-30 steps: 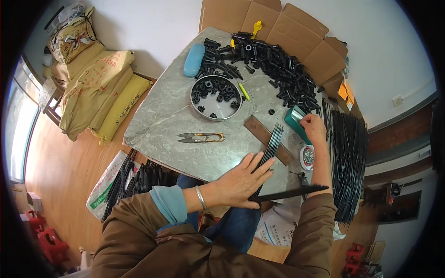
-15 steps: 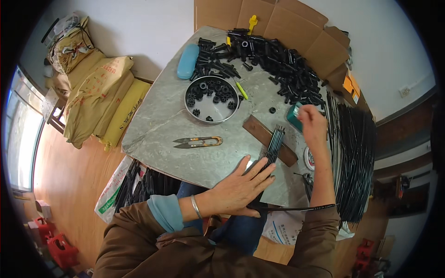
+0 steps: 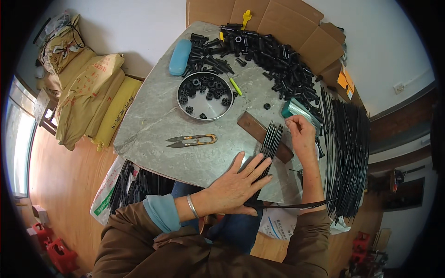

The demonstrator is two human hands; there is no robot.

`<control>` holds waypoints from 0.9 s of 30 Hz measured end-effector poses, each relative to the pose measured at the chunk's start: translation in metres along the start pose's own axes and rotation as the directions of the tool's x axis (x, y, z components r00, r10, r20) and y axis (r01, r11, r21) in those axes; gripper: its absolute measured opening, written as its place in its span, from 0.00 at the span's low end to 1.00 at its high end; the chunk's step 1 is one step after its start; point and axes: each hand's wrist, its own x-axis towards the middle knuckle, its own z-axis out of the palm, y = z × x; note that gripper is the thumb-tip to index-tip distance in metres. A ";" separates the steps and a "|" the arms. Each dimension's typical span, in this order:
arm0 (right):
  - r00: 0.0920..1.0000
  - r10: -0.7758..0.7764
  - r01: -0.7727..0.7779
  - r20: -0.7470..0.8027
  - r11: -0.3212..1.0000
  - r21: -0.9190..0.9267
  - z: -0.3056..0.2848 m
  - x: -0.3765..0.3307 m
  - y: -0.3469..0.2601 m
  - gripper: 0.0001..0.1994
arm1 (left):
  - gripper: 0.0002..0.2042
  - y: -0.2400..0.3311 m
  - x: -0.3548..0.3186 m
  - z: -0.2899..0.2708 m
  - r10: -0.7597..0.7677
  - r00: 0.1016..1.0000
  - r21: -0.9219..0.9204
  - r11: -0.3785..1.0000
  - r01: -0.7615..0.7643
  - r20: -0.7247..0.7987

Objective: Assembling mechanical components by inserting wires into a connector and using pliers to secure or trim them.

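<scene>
Left hand [image 3: 238,185]: palm down, fingers spread over thin black rods [image 3: 272,139], not curled round them.
Right hand [image 3: 303,139]: thumb and fingertips pinched, near green box [image 3: 289,108]; can't tell from here if anything's in it.
Rods: bundled, lying across brown wooden bar [image 3: 249,126] on grey surface [image 3: 143,116].
Handling tip: press evenly, rods parallel, ends level, 1 at a time.

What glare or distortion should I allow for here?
Head view: glazing washed out at the left; pale glare on the table near the left hand; straight edges bow toward the dark rim; anything pinched in the right hand is too small to tell.
</scene>
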 end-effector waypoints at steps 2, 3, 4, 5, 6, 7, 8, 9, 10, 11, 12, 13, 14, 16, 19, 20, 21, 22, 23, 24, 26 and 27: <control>1.000 0.015 -0.016 0.025 0.999 0.048 0.000 -0.001 -0.008 0.06 | 0.44 0.000 0.000 0.000 0.000 1.000 0.000 1.000 0.000 0.004; 0.998 0.026 -0.031 0.052 0.995 0.098 0.002 -0.001 -0.011 0.06 | 0.44 0.000 0.000 -0.001 -0.002 1.000 0.002 1.000 0.002 0.007; 0.998 0.026 -0.031 0.051 0.995 0.098 0.004 0.001 -0.012 0.06 | 0.44 0.001 0.001 -0.001 -0.001 1.000 0.002 1.000 0.001 0.007; 0.994 0.042 -0.050 0.101 0.996 0.075 0.006 0.002 -0.013 0.05 | 0.44 0.001 0.001 -0.001 -0.007 1.000 0.010 1.000 0.007 0.022; 0.987 0.059 -0.067 0.150 0.996 0.050 0.006 0.003 -0.013 0.05 | 0.44 0.001 0.002 -0.001 -0.012 0.999 0.017 1.000 0.011 0.037; 0.987 0.060 -0.068 0.149 0.996 0.049 0.005 0.002 -0.011 0.05 | 0.44 0.001 0.002 0.000 -0.011 0.999 0.017 1.000 0.010 0.037; 0.998 0.004 -0.004 0.058 1.000 0.006 0.003 0.001 -0.007 0.05 | 0.44 0.002 0.003 0.000 -0.007 0.999 0.014 1.000 0.007 0.031; 0.998 -0.057 0.055 -0.031 0.997 -0.045 0.000 -0.001 -0.005 0.04 | 0.44 0.002 0.003 0.001 -0.002 1.000 0.009 1.000 0.002 0.026; 0.998 -0.053 0.052 -0.032 0.998 -0.046 -0.004 -0.004 -0.003 0.04 | 0.44 0.001 0.003 0.002 0.000 1.000 0.007 1.000 0.000 0.028; 0.992 -0.125 0.125 0.002 0.987 -0.101 -0.010 -0.007 -0.001 0.04 | 0.45 0.001 0.002 0.003 0.000 1.000 0.000 1.000 0.000 0.020; 0.980 -0.194 0.198 0.040 0.968 -0.153 -0.013 -0.012 0.000 0.05 | 0.45 0.000 0.002 0.004 0.000 1.000 -0.006 1.000 0.000 0.013; 0.981 -0.192 0.196 0.040 0.969 -0.153 -0.013 -0.016 0.001 0.05 | 0.45 0.000 0.002 0.005 0.000 1.000 -0.008 1.000 0.000 0.015; 0.986 -0.157 0.165 0.064 0.975 -0.146 -0.012 -0.021 0.002 0.05 | 0.45 -0.001 0.001 0.005 -0.006 1.000 -0.001 1.000 0.006 0.023; 0.989 -0.120 0.132 0.086 0.981 -0.144 -0.010 -0.027 0.002 0.06 | 0.45 -0.002 0.001 0.006 -0.009 1.000 0.004 1.000 0.009 0.030; 0.993 -0.107 0.110 0.052 0.992 -0.067 -0.011 -0.030 -0.001 0.06 | 0.45 -0.001 0.002 0.006 -0.016 0.999 -0.002 1.000 0.016 0.043; 0.995 -0.088 0.091 0.044 0.994 -0.065 -0.011 -0.031 -0.002 0.06 | 0.45 -0.001 0.002 0.006 -0.013 0.999 -0.005 1.000 0.013 0.039; 0.997 -0.070 0.072 0.036 0.995 -0.063 -0.011 -0.031 -0.003 0.06 | 0.45 -0.001 0.002 0.006 -0.010 0.999 -0.008 1.000 0.010 0.035; 0.997 -0.072 0.074 0.038 0.995 -0.060 -0.010 -0.032 -0.002 0.06 | 0.45 -0.001 0.002 0.007 -0.013 0.999 -0.006 1.000 0.014 0.036; 0.998 -0.055 0.057 0.035 0.997 -0.056 -0.010 -0.033 0.001 0.07 | 0.45 -0.001 0.002 0.009 -0.013 0.999 -0.013 1.000 0.013 0.030; 0.999 -0.039 0.041 0.032 0.998 -0.053 -0.009 -0.033 0.003 0.07 | 0.46 -0.002 0.002 0.010 -0.012 1.000 -0.020 1.000 0.013 0.024; 0.998 -0.058 0.059 0.021 0.997 -0.045 -0.007 -0.034 0.006 0.07 | 0.46 -0.001 0.003 0.008 -0.014 1.000 -0.013 1.000 0.014 0.021; 0.997 -0.076 0.077 0.009 0.996 -0.038 -0.008 -0.034 0.008 0.07 | 0.46 0.000 0.003 0.008 -0.015 1.000 -0.007 1.000 0.015 0.017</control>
